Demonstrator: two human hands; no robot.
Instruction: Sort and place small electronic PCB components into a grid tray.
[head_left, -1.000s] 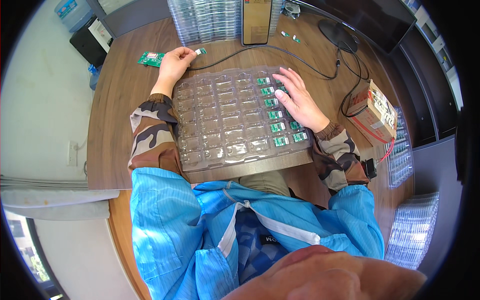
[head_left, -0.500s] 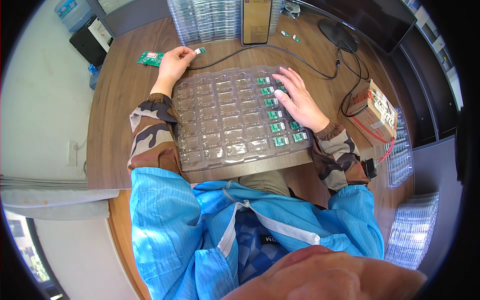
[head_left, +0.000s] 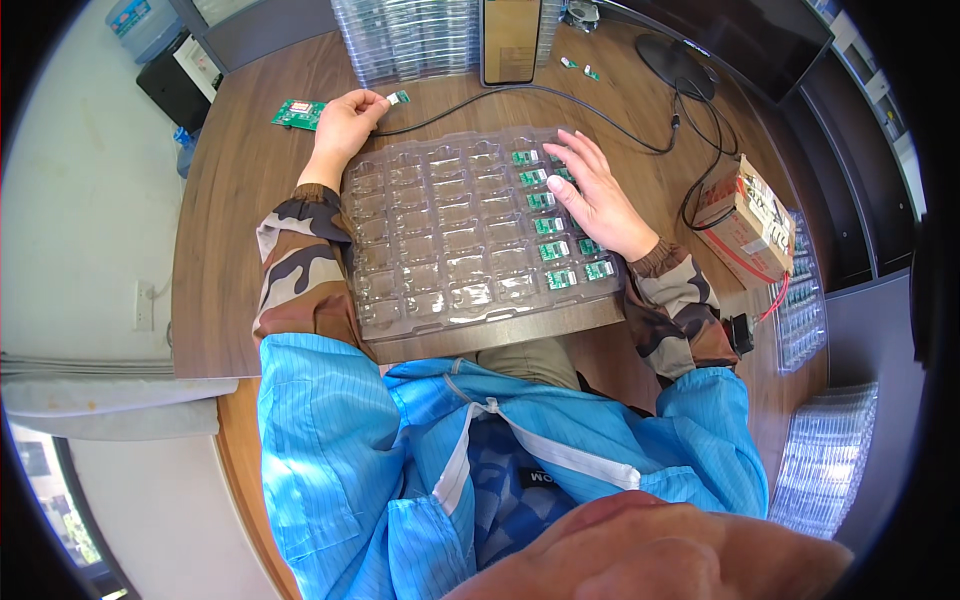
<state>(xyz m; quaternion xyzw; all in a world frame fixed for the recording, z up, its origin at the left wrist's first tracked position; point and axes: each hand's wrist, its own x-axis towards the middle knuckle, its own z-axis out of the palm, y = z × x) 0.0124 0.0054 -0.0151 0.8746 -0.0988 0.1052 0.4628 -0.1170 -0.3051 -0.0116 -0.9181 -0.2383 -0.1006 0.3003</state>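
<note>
My left hand (head_left: pixel 350 122) is closed in a pinch on a small green circuit board with a white part (head_left: pixel 399 97), beyond the tray's far left corner. Beside that hand lies a larger green circuit board (head_left: pixel 297 113) with a lit red display, partly covered by the hand. A clear plastic tray (head_left: pixel 440 318) of moulded pockets lies in front of me. Small green boards (head_left: pixel 550 226) fill pockets in its right columns; the other columns show bare pockets. Over the right columns rests my right hand (head_left: pixel 597 205), fingers spread, hiding some of the boards.
A black cable (head_left: pixel 590 108) crosses the desk behind the tray. At the back stand a phone (head_left: pixel 510 45), stacked clear trays (head_left: pixel 405 40) and a monitor (head_left: pixel 735 40). Two loose small boards (head_left: pixel 591 73) lie near the monitor's base. A cardboard box (head_left: pixel 745 222) with red wires sits right.
</note>
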